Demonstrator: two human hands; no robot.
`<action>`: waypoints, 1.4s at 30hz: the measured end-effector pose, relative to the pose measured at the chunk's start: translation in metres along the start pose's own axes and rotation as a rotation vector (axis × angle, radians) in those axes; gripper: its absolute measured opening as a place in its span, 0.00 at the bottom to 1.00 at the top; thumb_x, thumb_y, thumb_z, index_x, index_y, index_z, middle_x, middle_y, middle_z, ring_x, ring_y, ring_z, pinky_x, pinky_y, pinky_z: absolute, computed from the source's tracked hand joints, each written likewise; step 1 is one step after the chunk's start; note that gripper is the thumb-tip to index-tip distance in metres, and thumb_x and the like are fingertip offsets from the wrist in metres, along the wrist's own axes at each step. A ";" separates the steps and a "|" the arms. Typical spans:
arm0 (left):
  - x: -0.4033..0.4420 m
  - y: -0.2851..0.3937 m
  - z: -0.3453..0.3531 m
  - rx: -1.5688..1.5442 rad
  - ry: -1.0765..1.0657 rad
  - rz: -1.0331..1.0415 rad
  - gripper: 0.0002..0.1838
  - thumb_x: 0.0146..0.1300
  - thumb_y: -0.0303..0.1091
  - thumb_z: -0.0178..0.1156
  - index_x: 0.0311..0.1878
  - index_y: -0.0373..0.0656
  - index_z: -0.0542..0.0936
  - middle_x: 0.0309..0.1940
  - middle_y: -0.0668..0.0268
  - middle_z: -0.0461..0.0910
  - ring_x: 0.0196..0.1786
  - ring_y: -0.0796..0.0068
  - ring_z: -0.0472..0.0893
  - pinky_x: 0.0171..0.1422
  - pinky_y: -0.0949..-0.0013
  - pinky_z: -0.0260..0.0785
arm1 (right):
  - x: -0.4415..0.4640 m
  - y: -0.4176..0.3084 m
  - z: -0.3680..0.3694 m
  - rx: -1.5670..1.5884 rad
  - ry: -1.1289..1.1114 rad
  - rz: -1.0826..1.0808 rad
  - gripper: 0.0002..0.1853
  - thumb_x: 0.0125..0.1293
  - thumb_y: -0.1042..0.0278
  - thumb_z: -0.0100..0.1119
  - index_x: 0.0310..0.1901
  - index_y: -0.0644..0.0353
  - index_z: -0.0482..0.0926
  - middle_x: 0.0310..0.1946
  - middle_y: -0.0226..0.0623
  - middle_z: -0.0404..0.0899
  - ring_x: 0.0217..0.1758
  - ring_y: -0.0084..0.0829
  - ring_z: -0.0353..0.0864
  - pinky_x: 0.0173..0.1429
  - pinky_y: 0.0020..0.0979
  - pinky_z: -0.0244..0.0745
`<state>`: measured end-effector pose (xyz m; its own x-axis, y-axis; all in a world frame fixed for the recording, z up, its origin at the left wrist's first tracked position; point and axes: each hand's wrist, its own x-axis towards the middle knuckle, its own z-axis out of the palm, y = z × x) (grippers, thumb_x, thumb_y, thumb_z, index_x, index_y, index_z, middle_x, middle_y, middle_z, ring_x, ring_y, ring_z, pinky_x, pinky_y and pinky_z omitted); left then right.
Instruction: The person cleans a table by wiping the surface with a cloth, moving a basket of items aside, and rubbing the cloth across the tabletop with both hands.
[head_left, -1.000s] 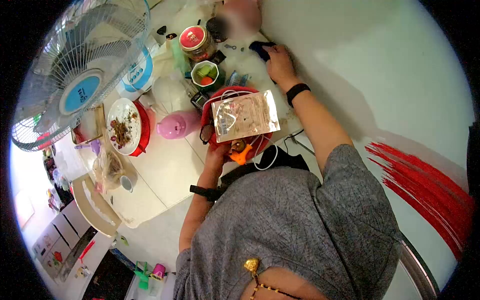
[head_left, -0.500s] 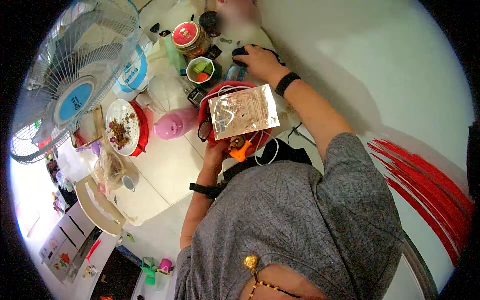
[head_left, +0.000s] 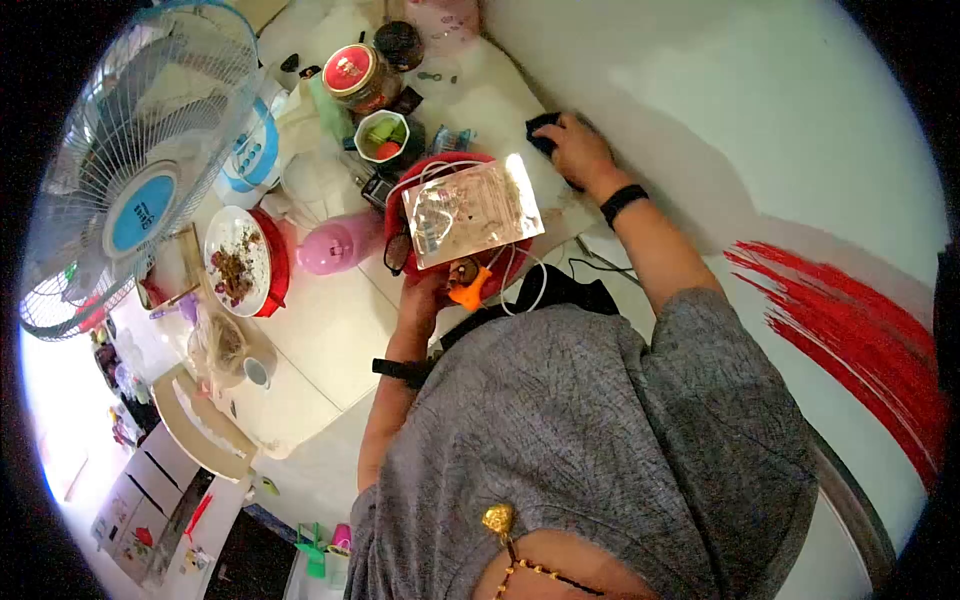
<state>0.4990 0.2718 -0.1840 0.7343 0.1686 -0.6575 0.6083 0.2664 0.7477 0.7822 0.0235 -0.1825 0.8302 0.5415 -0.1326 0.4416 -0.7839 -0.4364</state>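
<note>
My right hand (head_left: 578, 150) is closed on a dark cloth (head_left: 542, 133), pressed to the table surface beside the wall. My left hand (head_left: 422, 300) grips the near edge of a red basket (head_left: 515, 262), its fingers partly hidden. In the basket lie a shiny foil packet (head_left: 472, 215), a white cable (head_left: 541, 300), an orange piece (head_left: 470, 291) and a pair of glasses (head_left: 397, 253). Blue-printed small packets (head_left: 452, 140) lie just beyond the basket.
A fan (head_left: 140, 205) stands at left. Near it are a plate of food scraps (head_left: 225, 225) on a red stand, a pink bottle (head_left: 335, 245), and a mug (head_left: 259, 370). Farther back stand a red-lidded jar (head_left: 362, 80), a vegetable cup (head_left: 385, 137) and a dark round object (head_left: 398, 45).
My right hand has moved right with the dark cloth, along the wall side of the table. My left hand and the basket have shifted slightly left in view.
</note>
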 end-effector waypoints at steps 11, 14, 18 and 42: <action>-0.007 0.025 0.012 -0.088 -0.021 -0.081 0.22 0.69 0.32 0.59 0.65 0.36 0.76 0.53 0.58 0.84 0.48 0.64 0.87 0.46 0.64 0.84 | -0.188 0.046 -0.008 0.011 -0.366 0.179 0.21 0.54 0.81 0.54 0.49 0.54 0.86 0.47 0.51 0.77 0.54 0.56 0.78 0.61 0.49 0.75; -0.005 0.023 0.017 0.034 -0.050 0.041 0.25 0.67 0.30 0.59 0.68 0.41 0.73 0.54 0.59 0.83 0.48 0.64 0.87 0.47 0.64 0.84 | -0.196 0.051 -0.009 0.123 -0.050 0.225 0.22 0.57 0.78 0.51 0.52 0.58 0.86 0.45 0.52 0.77 0.52 0.55 0.78 0.60 0.48 0.74; 0.011 0.048 0.048 -0.203 -0.142 -0.060 0.25 0.67 0.31 0.61 0.67 0.40 0.74 0.54 0.60 0.84 0.48 0.66 0.87 0.45 0.66 0.84 | -0.183 0.027 -0.017 0.200 -0.011 0.241 0.23 0.55 0.80 0.53 0.54 0.62 0.84 0.46 0.51 0.77 0.52 0.54 0.78 0.60 0.48 0.74; 0.034 0.042 0.076 -0.309 -0.255 -0.112 0.32 0.71 0.43 0.65 0.72 0.41 0.66 0.49 0.52 0.85 0.45 0.60 0.88 0.51 0.61 0.83 | -0.192 -0.048 0.013 0.405 -0.182 -0.111 0.29 0.58 0.74 0.61 0.65 0.56 0.77 0.58 0.50 0.75 0.64 0.52 0.75 0.69 0.45 0.72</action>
<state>0.5727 0.2163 -0.1677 0.7437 -0.1077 -0.6598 0.5979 0.5487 0.5844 0.5973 -0.0387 -0.1473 0.6963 0.6882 -0.2040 0.3254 -0.5560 -0.7649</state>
